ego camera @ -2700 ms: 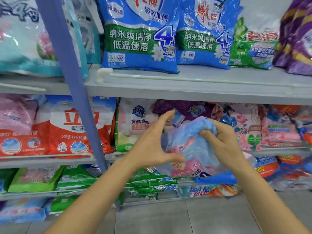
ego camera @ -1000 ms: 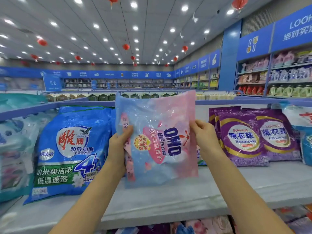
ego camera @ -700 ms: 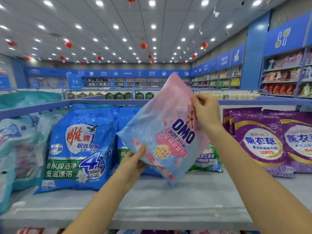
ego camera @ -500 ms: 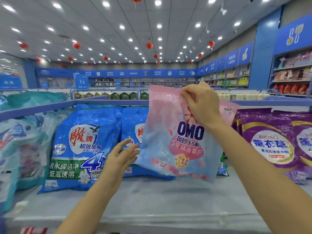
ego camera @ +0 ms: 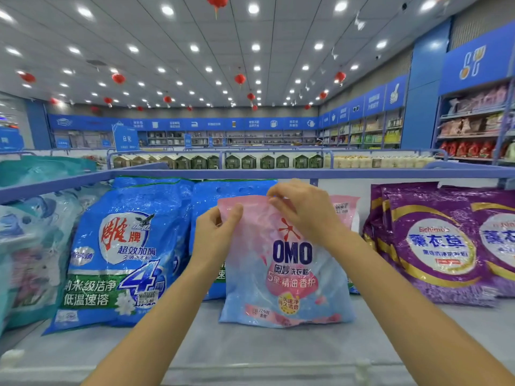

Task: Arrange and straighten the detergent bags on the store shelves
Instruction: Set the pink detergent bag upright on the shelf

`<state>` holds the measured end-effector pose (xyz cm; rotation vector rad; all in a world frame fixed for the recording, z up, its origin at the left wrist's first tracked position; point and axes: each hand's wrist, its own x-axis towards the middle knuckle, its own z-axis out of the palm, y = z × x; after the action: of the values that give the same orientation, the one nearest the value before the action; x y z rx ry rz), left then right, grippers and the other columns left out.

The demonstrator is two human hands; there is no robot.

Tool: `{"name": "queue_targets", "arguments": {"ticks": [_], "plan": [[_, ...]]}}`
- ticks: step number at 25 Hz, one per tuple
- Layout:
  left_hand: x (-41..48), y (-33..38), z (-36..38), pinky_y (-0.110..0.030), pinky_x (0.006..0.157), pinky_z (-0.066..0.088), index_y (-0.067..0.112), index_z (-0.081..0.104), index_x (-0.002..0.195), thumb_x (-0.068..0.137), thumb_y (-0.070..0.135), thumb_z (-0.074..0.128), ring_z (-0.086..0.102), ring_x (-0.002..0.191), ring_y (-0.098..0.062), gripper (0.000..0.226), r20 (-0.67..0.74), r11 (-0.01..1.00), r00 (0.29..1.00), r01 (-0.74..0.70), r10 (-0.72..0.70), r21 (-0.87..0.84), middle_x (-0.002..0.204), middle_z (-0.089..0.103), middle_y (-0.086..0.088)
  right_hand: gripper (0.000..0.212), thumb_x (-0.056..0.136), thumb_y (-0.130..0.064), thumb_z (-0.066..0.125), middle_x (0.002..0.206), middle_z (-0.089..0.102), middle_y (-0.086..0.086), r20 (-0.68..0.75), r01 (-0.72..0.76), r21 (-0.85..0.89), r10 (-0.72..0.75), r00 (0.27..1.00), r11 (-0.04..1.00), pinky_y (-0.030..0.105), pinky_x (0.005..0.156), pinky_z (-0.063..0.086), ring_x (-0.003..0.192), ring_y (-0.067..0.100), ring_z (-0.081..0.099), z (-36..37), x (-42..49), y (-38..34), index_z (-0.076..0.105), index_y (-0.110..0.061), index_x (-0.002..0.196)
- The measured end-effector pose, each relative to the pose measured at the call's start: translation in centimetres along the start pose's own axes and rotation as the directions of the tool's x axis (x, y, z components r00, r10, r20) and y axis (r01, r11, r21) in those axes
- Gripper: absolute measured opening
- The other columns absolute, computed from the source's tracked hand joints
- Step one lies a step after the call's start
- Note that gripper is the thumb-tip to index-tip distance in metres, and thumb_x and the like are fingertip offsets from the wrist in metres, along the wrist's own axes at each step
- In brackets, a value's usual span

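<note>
Both hands on the OMO bag [ego camera: 287, 274], and I read them as pinch grips. The left hand [ego camera: 216, 235] has thumb and fingers nipped on the bag's top-left corner. The right hand [ego camera: 303, 213] has fingers curled over the top edge, right of centre. The bag stands upright, print facing me, its bottom edge resting on the grey shelf [ego camera: 250, 355]. It sits in front of a second blue bag [ego camera: 220, 195] and covers most of it. To its left, just beside it, is a large blue bag [ego camera: 119, 260], leaning back, label readable. Further left is a teal bag [ego camera: 25, 246], partly cut off by the frame edge. A pink bag [ego camera: 344, 210] shows behind my right wrist, only its top corner visible; I can't tell whether it touches the OMO bag. Purple bags [ego camera: 434, 246] stand to the right, apart from the OMO bag and overlapping each other. A blue rail [ego camera: 195, 172] runs along the back of the shelf. Beyond that are store aisles, with red lanterns [ego camera: 239, 78] hanging from the ceiling.
</note>
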<state>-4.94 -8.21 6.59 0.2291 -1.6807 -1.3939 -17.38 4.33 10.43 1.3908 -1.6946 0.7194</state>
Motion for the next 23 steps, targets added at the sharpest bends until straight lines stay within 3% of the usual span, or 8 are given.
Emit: {"name": "queue_targets", "arguments": {"ticks": [2,4,7,9,10,15,18,23], "plan": [[0.4,-0.3,0.0,-0.034,0.065,0.029,-0.014,0.05,0.074,0.089,0.03,0.06,0.035,0.072,-0.02,0.047,-0.022,0.998,1.0,0.014,-0.015,-0.055,0.076,0.043,-0.008,0.035,0.089,-0.037,0.045,0.093,0.066,-0.002,-0.136,-0.121,0.077,0.131,0.982,0.99,0.033,0.079,0.04,0.089,0.015,0.056,-1.0,-1.2,1.2,0.065,-0.014,0.104],[0.3,-0.5,-0.2,-0.034,0.065,0.03,-0.015,0.051,0.075,0.087,0.032,0.06,0.035,0.072,-0.02,0.05,-0.027,0.996,1.0,0.004,-0.006,-0.084,0.078,0.044,-0.008,0.035,0.089,-0.036,0.05,0.112,0.053,-0.008,-0.23,-0.354,0.261,0.414,0.881,0.898,0.029,0.091,0.033,0.106,0.007,0.043,-2.2,-3.5,2.5,0.054,-0.019,0.12],[0.3,-0.9,-0.1,-0.034,0.066,0.032,-0.018,0.051,0.078,0.092,0.024,0.055,0.038,0.073,-0.022,0.045,-0.061,0.992,0.998,0.0,-0.008,-0.123,0.08,0.047,-0.01,0.034,0.093,-0.036,0.05,0.118,0.044,-0.009,0.103,-0.642,0.606,0.754,0.649,0.47,0.03,0.092,0.034,0.113,0.011,0.042,-2.2,-6.1,3.2,0.041,-0.028,0.125],[0.3,-0.9,0.2,-0.035,0.066,0.033,-0.017,0.051,0.079,0.092,0.026,0.055,0.039,0.074,-0.022,0.045,-0.079,0.99,0.997,0.015,-0.027,-0.141,0.081,0.048,-0.01,0.024,0.093,-0.034,0.051,0.113,0.054,-0.006,0.266,-0.627,0.76,0.796,0.543,0.174,0.035,0.097,0.04,0.11,0.014,0.051,-1.4,-7.0,3.8,0.049,-0.029,0.117],[0.3,-0.9,0.4,-0.035,0.066,0.033,-0.017,0.051,0.079,0.092,0.028,0.055,0.039,0.073,-0.023,0.047,-0.088,0.988,0.996,0.02,-0.033,-0.153,0.081,0.048,-0.01,0.023,0.091,-0.037,0.053,0.111,0.059,-0.002,0.288,-0.603,0.791,0.809,0.513,0.101,0.04,0.1,0.042,0.108,0.017,0.055,-1.3,-7.3,4.3,0.055,-0.026,0.111],[0.1,-0.7,0.9,-0.029,0.057,0.035,-0.015,0.054,0.083,0.093,0.029,0.053,0.041,0.072,-0.023,0.046,-0.144,0.983,0.989,0.008,-0.035,-0.182,0.079,0.047,-0.012,0.038,0.093,-0.033,0.051,0.082,0.059,0.017,0.279,-0.668,0.713,0.788,0.549,0.213,0.038,0.073,0.045,0.077,0.025,0.054,-3.0,-7.3,4.4,0.064,0.003,0.088],[0.2,-0.7,0.7,-0.03,0.057,0.033,-0.007,0.059,0.083,0.093,0.033,0.054,0.04,0.072,-0.023,0.041,-0.18,0.981,0.983,0.003,-0.039,-0.195,0.08,0.047,-0.011,0.029,0.095,-0.025,0.05,0.074,0.069,0.006,0.247,-0.635,0.731,0.769,0.589,0.251,0.024,0.061,0.05,0.065,0.015,0.063,-3.8,-6.8,3.9,0.07,-0.008,0.084],[0.2,-0.4,0.5,-0.03,0.057,0.03,0.003,0.059,0.083,0.093,0.031,0.053,0.038,0.074,-0.022,0.031,-0.253,0.979,0.966,-0.006,-0.047,-0.205,0.08,0.046,-0.011,0.024,0.094,-0.021,0.052,0.072,0.072,-0.001,0.239,-0.588,0.776,0.756,0.61,0.229,0.02,0.058,0.052,0.065,0.009,0.067,-4.5,-6.2,3.4,0.07,-0.014,0.081]]}}
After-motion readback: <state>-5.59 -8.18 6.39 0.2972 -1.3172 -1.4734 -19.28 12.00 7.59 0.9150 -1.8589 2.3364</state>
